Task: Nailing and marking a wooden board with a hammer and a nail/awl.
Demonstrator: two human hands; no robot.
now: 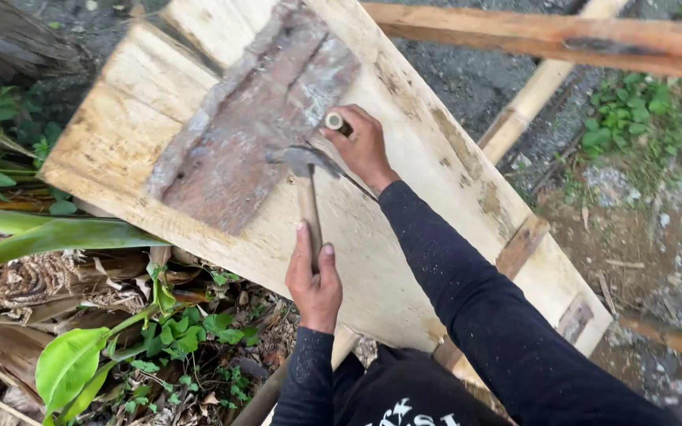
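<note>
Fingers of left hand (314, 278) wrapped around hammer (307, 201) handle, head resting on board (404, 237) beside grey patch (254, 118). Right hand (365, 146) beyond, fingers closed on rod (335, 121), thin shaft angled under hammer head. Patch lies flat on board; whether it is fastened cannot be told. Judged early: prying or driving not visibly done. Poles (546, 35) farther off.
</note>
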